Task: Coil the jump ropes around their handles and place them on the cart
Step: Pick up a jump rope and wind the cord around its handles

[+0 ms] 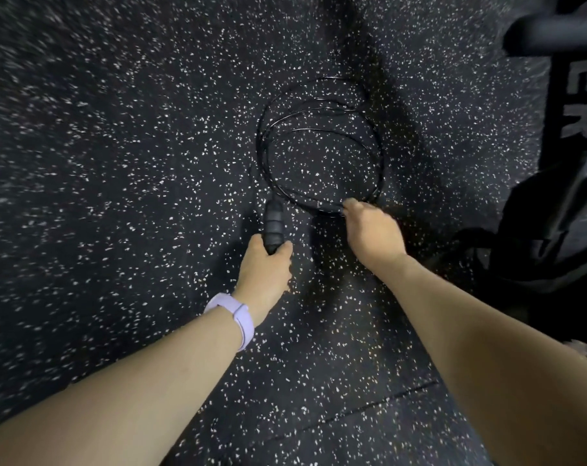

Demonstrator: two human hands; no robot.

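Here, the left hand (263, 269) is gripping the black handle (273, 227) with curled fingers; the right hand (369, 230) is pinching the coiled rope (319, 146) (several loops) above speckled flooring (117, 146).

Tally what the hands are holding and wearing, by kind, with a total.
Black handle, gripped by the left hand: 1
Black coiled rope, pinched by the right hand: 1
Lilac wristband: 1
Total: 3
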